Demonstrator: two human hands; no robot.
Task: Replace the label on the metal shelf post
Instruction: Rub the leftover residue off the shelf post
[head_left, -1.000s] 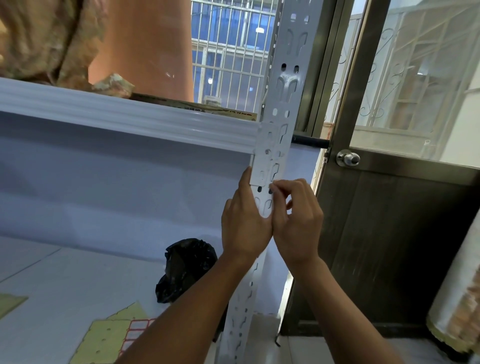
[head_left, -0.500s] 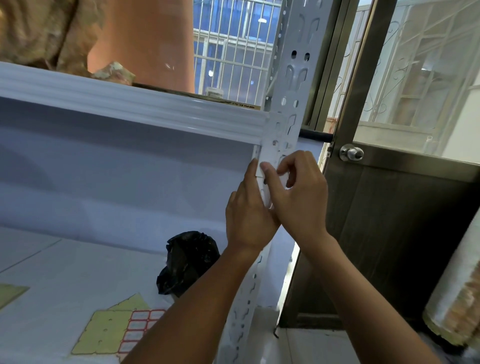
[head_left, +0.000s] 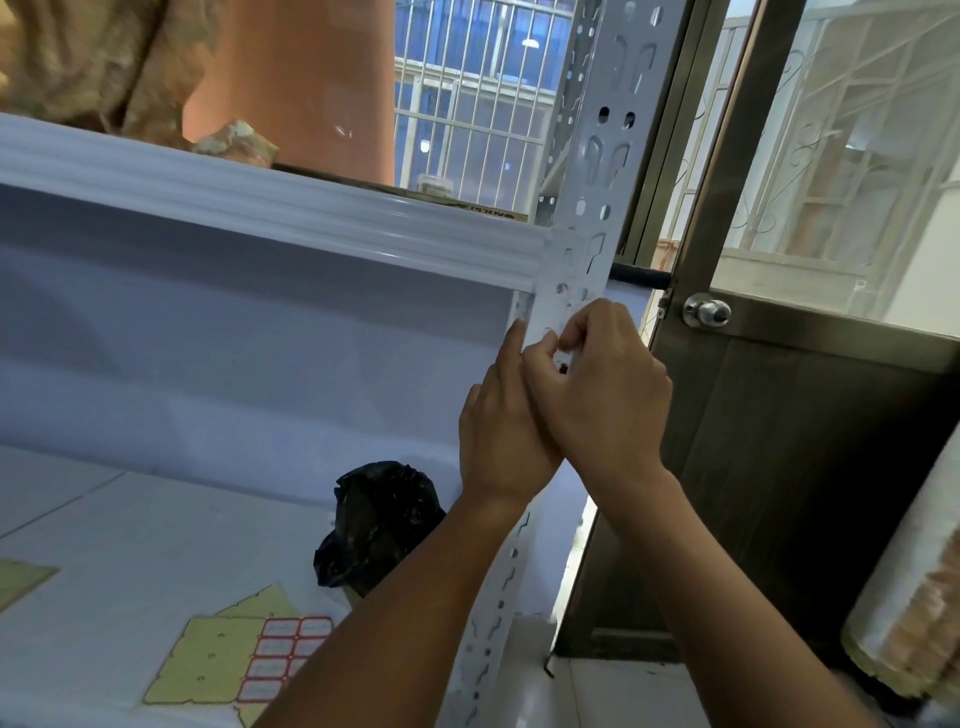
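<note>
A white perforated metal shelf post (head_left: 597, 171) runs from the top middle down to the bottom middle. Just under the shelf beam a white label (head_left: 543, 317) lies on it, covering some holes. My left hand (head_left: 498, 415) holds the post from the left, its thumb pointing up along the label's left edge. My right hand (head_left: 608, 395) overlaps it, thumb and forefinger pinched together at the label's lower part. The hands hide the label's bottom edge.
A yellow backing sheet with red-bordered blank labels (head_left: 280, 654) lies on the lower shelf board (head_left: 104, 571), with a black plastic bag (head_left: 379, 519) behind it. A terracotta pot (head_left: 301, 78) stands on the upper shelf. A dark door with a knob (head_left: 706, 312) is close on the right.
Both hands have moved up the post toward the shelf beam. My right hand's fingers went from below the label onto it and now pinch at its lower part.
</note>
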